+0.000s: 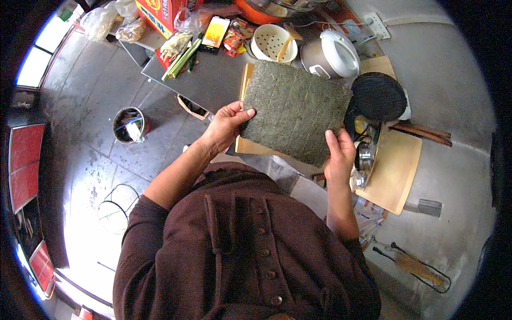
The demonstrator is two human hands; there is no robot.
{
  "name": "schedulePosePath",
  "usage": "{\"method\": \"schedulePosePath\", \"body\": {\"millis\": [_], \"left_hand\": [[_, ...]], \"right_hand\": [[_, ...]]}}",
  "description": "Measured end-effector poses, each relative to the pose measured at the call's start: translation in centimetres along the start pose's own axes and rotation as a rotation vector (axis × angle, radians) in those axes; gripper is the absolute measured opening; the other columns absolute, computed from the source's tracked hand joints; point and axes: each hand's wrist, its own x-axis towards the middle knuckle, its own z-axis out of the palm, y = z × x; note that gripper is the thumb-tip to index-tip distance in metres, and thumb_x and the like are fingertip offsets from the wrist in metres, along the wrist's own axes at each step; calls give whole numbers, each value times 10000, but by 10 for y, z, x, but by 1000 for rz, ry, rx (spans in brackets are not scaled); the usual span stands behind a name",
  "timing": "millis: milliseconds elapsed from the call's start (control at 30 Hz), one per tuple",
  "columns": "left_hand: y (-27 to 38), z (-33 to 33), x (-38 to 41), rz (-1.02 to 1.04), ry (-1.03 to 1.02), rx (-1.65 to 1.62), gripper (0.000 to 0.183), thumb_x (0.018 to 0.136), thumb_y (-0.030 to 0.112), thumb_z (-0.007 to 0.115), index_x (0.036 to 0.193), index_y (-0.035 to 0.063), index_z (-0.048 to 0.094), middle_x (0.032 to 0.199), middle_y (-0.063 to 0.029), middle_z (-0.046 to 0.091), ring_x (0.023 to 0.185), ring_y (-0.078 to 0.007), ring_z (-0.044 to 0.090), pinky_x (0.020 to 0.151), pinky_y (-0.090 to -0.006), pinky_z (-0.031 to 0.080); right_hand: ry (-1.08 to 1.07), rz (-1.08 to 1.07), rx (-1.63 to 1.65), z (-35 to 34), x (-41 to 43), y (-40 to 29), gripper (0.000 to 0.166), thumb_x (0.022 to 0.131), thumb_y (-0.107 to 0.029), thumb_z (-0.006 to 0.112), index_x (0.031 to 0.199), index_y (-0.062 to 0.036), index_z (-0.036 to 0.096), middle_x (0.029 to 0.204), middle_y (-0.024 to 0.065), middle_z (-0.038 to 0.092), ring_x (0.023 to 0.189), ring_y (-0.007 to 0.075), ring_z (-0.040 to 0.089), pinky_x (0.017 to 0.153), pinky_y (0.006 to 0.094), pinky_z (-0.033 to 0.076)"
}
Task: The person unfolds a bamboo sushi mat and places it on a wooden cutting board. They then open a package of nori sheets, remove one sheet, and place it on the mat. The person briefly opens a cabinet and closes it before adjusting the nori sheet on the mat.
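A dark green sheet of nori (296,112) is spread flat between my two hands. My left hand (228,124) pinches its left edge, thumb on top. At the lower right edge, my right hand (340,152) grips it with the thumb in front and fingers behind. Under the sheet lies a wooden board (256,147), mostly hidden, with only its left and near edges showing. Just beyond the nori stands a white perforated steamer basket (266,42) with a wooden utensil (286,47) in it. To its right is a rice cooker (320,56) with a white lid.
On the dark countertop (208,80) lie green stalks (180,62), a lit phone (216,34) and red packets (236,38). A round black pan (378,96) and a wooden board (394,172) stand against the right wall. A bin (130,125) is on the floor at left.
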Motion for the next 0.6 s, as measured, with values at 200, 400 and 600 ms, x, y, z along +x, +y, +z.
{"method": "schedulePosePath", "body": {"millis": [200, 400, 600], "left_hand": [[-5, -6, -1, -34, 41, -4, 55, 871, 78, 593, 917, 50, 589, 888, -42, 645, 802, -141, 607, 784, -306, 500], [-5, -7, -2, -2, 40, 25, 76, 853, 118, 639, 844, 94, 568, 790, 24, 609, 679, -83, 569, 617, -236, 470], [-6, -8, -3, -23, 73, 55, 79, 870, 139, 622, 830, 106, 563, 754, 45, 589, 653, -65, 549, 582, -216, 448]], "right_hand": [[19, -12, -73, 4, 3, -2, 72, 853, -80, 627, 901, -28, 614, 904, -8, 617, 801, 58, 520, 762, 215, 408], [-7, -28, -71, 4, 4, -6, 60, 847, -77, 635, 887, -38, 613, 895, -9, 623, 788, 60, 526, 765, 219, 409], [-4, -16, -94, 0, 6, -6, 46, 851, -72, 628, 855, -41, 594, 871, -13, 610, 772, 53, 507, 740, 212, 399]]}}
